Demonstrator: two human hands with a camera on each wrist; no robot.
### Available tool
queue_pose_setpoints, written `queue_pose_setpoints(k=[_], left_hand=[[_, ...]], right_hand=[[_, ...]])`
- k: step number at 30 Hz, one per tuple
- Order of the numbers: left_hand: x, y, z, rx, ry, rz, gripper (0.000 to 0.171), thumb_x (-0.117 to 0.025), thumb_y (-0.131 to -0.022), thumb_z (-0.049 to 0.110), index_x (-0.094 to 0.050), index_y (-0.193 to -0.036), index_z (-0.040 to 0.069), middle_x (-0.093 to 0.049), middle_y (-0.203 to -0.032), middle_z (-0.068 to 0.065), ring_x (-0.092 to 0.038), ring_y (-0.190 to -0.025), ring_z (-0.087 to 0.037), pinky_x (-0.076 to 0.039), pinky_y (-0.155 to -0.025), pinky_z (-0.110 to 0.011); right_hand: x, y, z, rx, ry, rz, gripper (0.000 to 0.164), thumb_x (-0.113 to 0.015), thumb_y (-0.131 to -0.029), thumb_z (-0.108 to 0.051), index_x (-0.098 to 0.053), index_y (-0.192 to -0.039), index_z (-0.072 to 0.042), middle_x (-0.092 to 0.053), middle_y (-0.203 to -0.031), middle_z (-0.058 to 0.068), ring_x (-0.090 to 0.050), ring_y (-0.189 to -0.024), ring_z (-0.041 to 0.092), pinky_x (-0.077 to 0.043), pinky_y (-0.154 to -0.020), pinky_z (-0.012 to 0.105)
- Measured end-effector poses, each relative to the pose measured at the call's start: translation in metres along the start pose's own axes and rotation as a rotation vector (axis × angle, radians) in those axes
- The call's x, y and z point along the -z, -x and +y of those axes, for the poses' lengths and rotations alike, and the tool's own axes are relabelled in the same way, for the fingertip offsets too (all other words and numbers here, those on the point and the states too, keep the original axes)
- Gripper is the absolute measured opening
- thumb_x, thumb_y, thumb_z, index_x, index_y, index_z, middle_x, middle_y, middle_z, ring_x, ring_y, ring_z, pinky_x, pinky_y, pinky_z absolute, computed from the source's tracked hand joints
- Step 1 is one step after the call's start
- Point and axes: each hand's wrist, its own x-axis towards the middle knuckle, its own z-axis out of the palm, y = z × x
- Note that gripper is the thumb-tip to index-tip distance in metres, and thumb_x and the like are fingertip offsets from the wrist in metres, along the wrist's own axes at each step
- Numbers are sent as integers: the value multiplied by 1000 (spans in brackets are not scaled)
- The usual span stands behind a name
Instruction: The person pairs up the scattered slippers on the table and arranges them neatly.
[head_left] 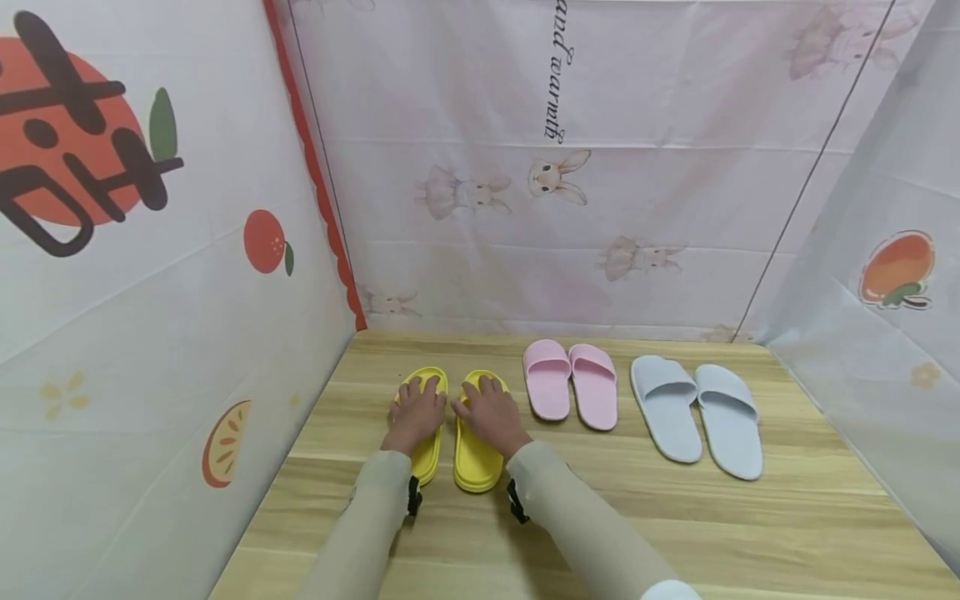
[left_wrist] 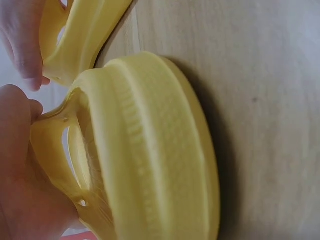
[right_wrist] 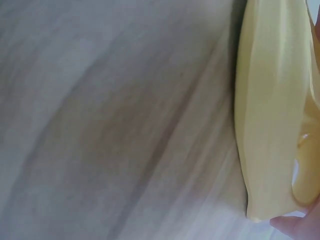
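Observation:
A pair of yellow slippers lies side by side on the wood-grain surface, toes toward the back wall. My left hand (head_left: 417, 412) holds the left yellow slipper (head_left: 427, 458) over its strap. Likewise my right hand (head_left: 491, 414) grips the right yellow slipper (head_left: 477, 465) near the toe end. The left wrist view shows the left slipper's sole edge (left_wrist: 150, 145) close up, fingers at its upper part. In the right wrist view the right slipper's side (right_wrist: 272, 110) stands at the right edge, with a fingertip at its end. Both palms hide most of the straps.
Pink slippers (head_left: 548, 392) lie to the right of the yellow pair, and light grey slippers (head_left: 673, 425) farther right. Printed cloth walls border the wood-grain surface (head_left: 600, 500) at the back (head_left: 480, 108), left (head_left: 150, 333) and right (head_left: 885, 375).

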Motion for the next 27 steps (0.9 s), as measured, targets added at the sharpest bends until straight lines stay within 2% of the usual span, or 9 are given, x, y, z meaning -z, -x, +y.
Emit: queue_pose_setpoints(k=[14, 22, 27], left_hand=[[1, -7, 2, -10, -10, -1, 53, -32, -109, 38, -33, -157, 16, -22, -161, -21, -17, -148, -46, -21, -108, -75], [-2, -16, 1, -10, 1, 9, 53, -32, -109, 37, -32, -157, 15, -21, -162, -21, -15, -149, -47, -15, -110, -76], [-2, -21, 1, -3, -14, 7, 53, -31, -109, 37, -32, -157, 16, -21, -162, -21, -15, -148, -46, -17, -109, -76]], right_hand=[[-8, -9, 4, 2, -15, 25, 50, -45, -104, -51, -57, -139, -17, -53, -131, 14, -51, -123, 33, -49, -95, 53], [-8, -16, 5, 5, 4, 49, 49, -46, -104, -51, -58, -136, -16, -55, -131, 14, -53, -124, 33, -50, -95, 53], [-6, -20, 5, -8, -1, 37, 51, -43, -105, -53, -58, -138, -17, -55, -131, 13, -52, -123, 32, -50, -96, 52]])
